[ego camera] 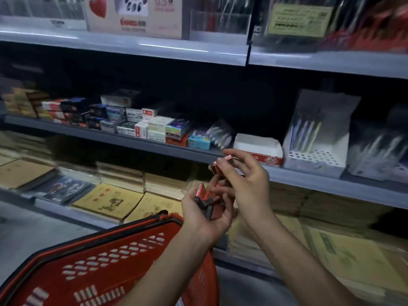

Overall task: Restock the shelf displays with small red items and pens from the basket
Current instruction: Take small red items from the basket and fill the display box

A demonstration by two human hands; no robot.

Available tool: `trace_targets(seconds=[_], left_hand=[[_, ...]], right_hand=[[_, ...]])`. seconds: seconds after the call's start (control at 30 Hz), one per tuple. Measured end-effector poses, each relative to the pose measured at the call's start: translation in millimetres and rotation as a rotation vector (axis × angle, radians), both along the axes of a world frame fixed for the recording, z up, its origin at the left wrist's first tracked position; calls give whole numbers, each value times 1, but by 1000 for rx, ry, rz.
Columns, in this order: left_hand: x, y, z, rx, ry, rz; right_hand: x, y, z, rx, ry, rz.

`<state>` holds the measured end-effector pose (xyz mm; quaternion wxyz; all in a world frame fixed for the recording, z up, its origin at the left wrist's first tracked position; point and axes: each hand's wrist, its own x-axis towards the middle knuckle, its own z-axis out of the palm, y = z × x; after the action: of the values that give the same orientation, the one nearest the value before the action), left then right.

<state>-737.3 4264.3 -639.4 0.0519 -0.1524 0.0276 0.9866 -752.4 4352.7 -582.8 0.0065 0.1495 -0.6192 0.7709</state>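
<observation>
My left hand cups a stack of small red boxes in its palm, in front of the middle shelf. My right hand hovers just above it and pinches one small red box between thumb and fingertips. The red plastic basket hangs tilted from my left forearm at the lower left; its contents are hidden. A white tray with a red front sits on the middle shelf just behind my right hand. White display boxes holding pens stand to its right.
The middle shelf carries rows of small stationery boxes on the left. Stacks of notebooks and paper pads fill the bottom shelf. The top shelf holds clear pen holders and a printed carton.
</observation>
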Motion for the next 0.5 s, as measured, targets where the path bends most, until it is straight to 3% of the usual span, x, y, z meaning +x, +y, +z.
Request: trace_targets(seconds=[0.37, 0.5], left_hand=[[-28, 23, 16, -66, -84, 56], [-21, 38, 22, -180, -120, 65]], right_hand=[[-12, 21, 11, -383, -341, 73], [-11, 21, 9, -420, -403, 129]])
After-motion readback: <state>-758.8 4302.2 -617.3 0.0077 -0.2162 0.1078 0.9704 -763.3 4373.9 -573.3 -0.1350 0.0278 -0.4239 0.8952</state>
